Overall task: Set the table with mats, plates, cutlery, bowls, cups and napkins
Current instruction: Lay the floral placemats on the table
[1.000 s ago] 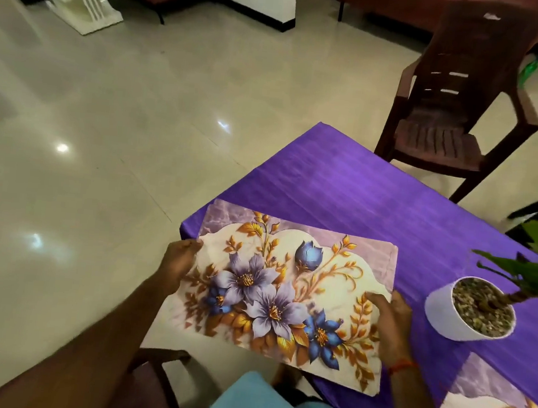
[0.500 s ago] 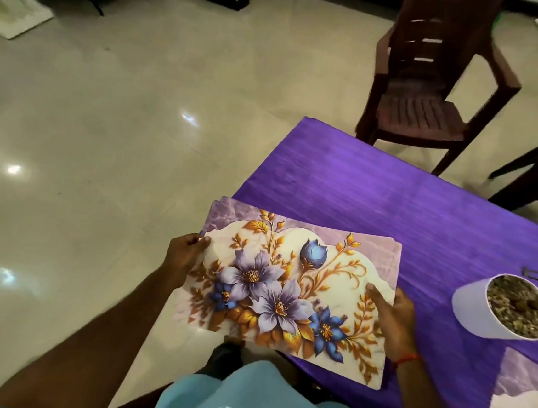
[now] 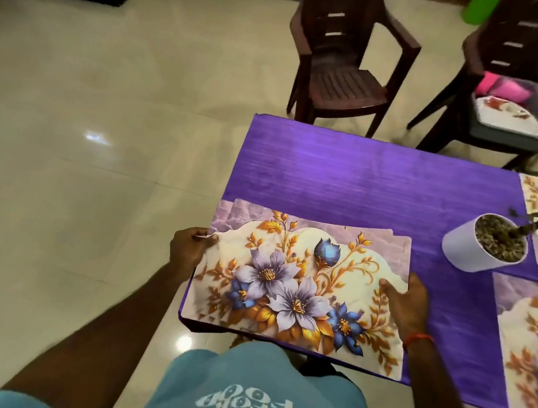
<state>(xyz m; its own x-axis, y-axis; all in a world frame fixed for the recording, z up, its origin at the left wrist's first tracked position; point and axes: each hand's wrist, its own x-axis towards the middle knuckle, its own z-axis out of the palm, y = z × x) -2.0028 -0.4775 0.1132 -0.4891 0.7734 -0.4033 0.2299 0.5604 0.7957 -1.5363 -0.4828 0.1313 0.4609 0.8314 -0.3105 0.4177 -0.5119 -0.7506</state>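
Hands grip floral mats [image 3: 299, 285]: left hand [image 3: 187, 250] pinching edge, right hand [image 3: 404, 299] clamping; possibly two stacked.

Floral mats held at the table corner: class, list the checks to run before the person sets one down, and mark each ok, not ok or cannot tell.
1. Left hand grips the floral mats at their left edge: ok.
2. Right hand grips the right edge: ok.
3. Only one mat in hand: not ok, extra edges show behind.
4. Purple tablecloth bare beyond the mats: ok.
5. White plant pot stands clear of the mats: ok.
6. Mats lying flat: cannot tell.
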